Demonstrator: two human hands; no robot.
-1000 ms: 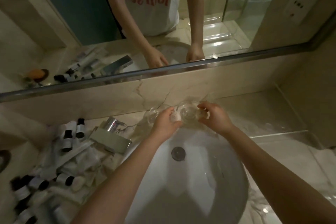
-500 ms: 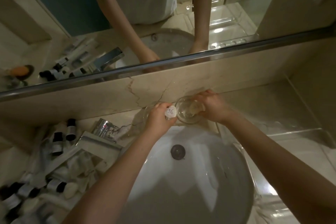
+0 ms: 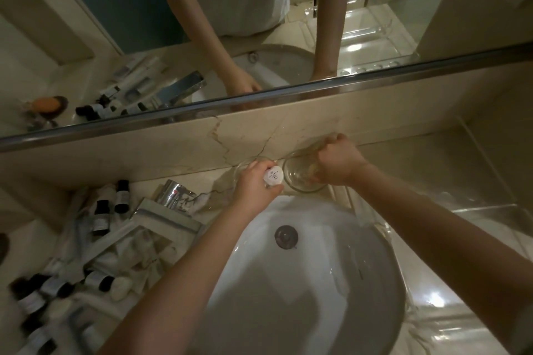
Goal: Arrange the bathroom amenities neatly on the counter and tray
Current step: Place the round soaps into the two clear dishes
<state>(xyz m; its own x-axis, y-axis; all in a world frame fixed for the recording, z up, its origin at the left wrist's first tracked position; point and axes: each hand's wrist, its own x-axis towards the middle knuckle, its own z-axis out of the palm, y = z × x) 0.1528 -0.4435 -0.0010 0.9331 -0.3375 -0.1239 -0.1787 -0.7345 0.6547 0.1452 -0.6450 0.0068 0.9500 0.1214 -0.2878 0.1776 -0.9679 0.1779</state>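
The marble counter point(image 3: 403, 158) carried a white sink point(image 3: 288, 311), with small dark-capped bottles point(image 3: 101, 216) heaped to its left. Behind the basin, the right hand point(image 3: 337, 166) was curled round the rim of a clear glass point(image 3: 300, 183). Just beside it, the left hand point(image 3: 253, 186) pinched a small white round packet point(image 3: 273, 177).

Counter point(image 3: 418, 161) and backsplash point(image 3: 173, 150): pale polished stone with darker veins. Sink point(image 3: 331, 297): white ceramic, smooth, high gloss. Drain plug point(image 3: 286, 236): dull grey metal. Faucet point(image 3: 172, 196): chromed metal, mirror-bright. Mirror edge strip point(image 3: 317, 91): satin metal. Tumbler point(image 3: 300, 181) gripped by the right hand point(image 3: 337, 164): clear, smooth glass. Round item point(image 3: 273, 177) pinched in the left hand point(image 3: 253, 184): white, matt, printed; material undetermined. Small bottles point(image 3: 101, 216): dark caps, pale matt labels. Tray point(image 3: 490, 212): transparent, glossy.
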